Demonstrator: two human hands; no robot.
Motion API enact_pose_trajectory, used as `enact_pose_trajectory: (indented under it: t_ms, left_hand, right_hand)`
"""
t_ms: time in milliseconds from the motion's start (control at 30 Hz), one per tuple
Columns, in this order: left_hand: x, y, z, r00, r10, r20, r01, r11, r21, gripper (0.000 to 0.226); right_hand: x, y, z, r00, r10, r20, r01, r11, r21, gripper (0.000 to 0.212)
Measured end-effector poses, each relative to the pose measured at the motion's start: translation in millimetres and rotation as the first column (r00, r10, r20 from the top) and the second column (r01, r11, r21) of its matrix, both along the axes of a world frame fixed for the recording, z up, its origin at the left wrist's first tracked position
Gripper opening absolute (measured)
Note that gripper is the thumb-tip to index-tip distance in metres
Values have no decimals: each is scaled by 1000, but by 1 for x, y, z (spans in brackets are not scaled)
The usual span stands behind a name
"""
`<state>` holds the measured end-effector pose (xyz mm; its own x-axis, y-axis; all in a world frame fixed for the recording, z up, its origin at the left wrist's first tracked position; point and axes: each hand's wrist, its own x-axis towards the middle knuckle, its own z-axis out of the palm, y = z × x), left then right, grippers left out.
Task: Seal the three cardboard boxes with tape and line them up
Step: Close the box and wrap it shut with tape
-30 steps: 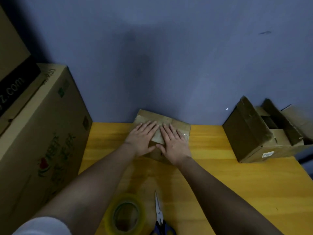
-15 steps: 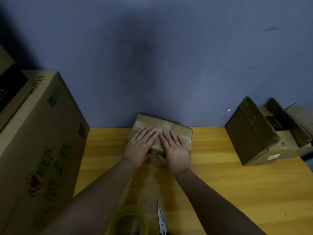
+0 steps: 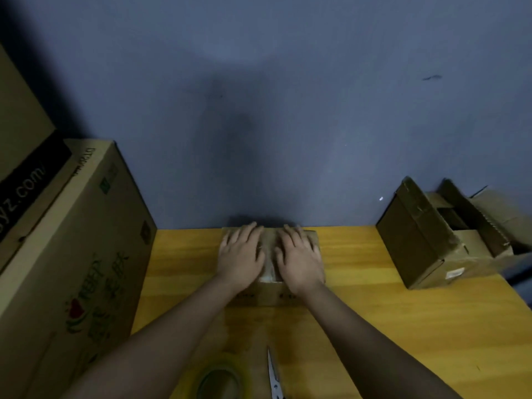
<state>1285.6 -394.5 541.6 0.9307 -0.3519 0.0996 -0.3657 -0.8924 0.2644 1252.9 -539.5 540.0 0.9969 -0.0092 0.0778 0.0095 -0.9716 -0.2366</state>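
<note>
Cardboard crowds my workspace on both sides. At nine o'clock a big printed carton [image 3: 72,254] stands against the tabletop [image 3: 403,326] edge, with another box [image 3: 20,133] stacked on it at ten o'clock. At three o'clock an open cardboard box [image 3: 426,240] sits with its flaps up, and a second open box [image 3: 501,214] shows just behind it at the frame edge; both are well apart from my hands. Near six o'clock a roll of tape [image 3: 220,381] lies flat, partly cut off by the frame, and scissors [image 3: 273,375] lie just beside it on its right, blades pointing to twelve o'clock. Nothing stands between my hands and the small box.

The small cardboard box [image 3: 270,292] sits at twelve o'clock, its far edge right by the blue wall [image 3: 259,110]. My left hand [image 3: 240,254] and right hand [image 3: 299,256] lie flat on its top, fingers [image 3: 247,231] straight and spread, pressing down on either side of the clear tape strip [image 3: 269,266] along the seam. My palms cover most of the lid.

Compared with a second ago, the box lies squarer to the wall instead of skewed, and my hands have moved apart, so the tape strip shows between them.
</note>
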Motion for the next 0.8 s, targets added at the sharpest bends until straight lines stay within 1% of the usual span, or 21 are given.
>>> enact_pose_trajectory:
  t_ms: [67, 133, 200, 267, 367, 467, 533, 567, 600, 633, 667, 700, 733, 767, 800]
  left_hand:
    - [10, -14, -3, 988, 100, -114, -93, 994, 61, 57]
    - [12, -22, -11, 980, 119, -161, -100, 987, 124, 56]
    - [11, -23, -20, 987, 107, -118, -85, 980, 179, 55]
    - [13, -23, -26, 990, 104, -92, -84, 977, 197, 55]
    - [19, -24, -28, 988, 111, -109, -87, 976, 201, 56]
    - [21, -21, -25, 988, 63, -144, -37, 983, 183, 56]
    - [23, -7, -21, 987, 54, -153, -29, 986, 166, 61]
    - [26, 3, -18, 982, 93, -166, -69, 987, 148, 67]
    - [29, 14, -17, 966, 167, -197, -146, 982, 118, 76]
    - [30, 23, -18, 933, 251, -259, -238, 968, 79, 83]
    - [29, 29, -19, 888, 306, -343, -324, 946, 7, 90]
    - [27, 31, -21, 847, 315, -429, -393, 914, -104, 95]
    - [25, 30, -24, 824, 292, -486, -444, 865, -235, 100]
    - [21, 28, -26, 813, 269, -516, -479, 813, -330, 105]
    - [21, 26, -27, 804, 267, -531, -509, 772, -382, 109]
  right_hand:
    - [11, 6, -9, 989, -84, -118, 78, 996, -51, 57]
    - [13, 9, -20, 983, -105, -149, 90, 990, -108, 63]
    - [14, 10, -28, 985, -108, -134, 88, 986, -144, 72]
    - [18, 10, -31, 983, -112, -146, 88, 984, -158, 75]
    - [24, 8, -32, 974, -122, -193, 95, 985, -142, 65]
    - [21, 7, -25, 981, -101, -168, 83, 990, -110, 69]
    - [18, -1, -17, 978, -146, -151, 139, 989, -58, 72]
    - [18, -9, -12, 963, -210, -170, 211, 977, -14, 81]
    - [17, -18, -8, 934, -289, -210, 300, 954, 23, 94]
    - [16, -26, -6, 895, -359, -265, 393, 915, 87, 105]
    - [15, -32, -6, 855, -401, -328, 478, 855, 202, 112]
    - [13, -35, -8, 827, -413, -383, 540, 772, 335, 117]
    - [11, -35, -12, 817, -407, -408, 566, 700, 436, 119]
    - [10, -34, -15, 819, -405, -406, 568, 665, 485, 119]
    - [10, -32, -18, 817, -421, -394, 575, 658, 487, 118]
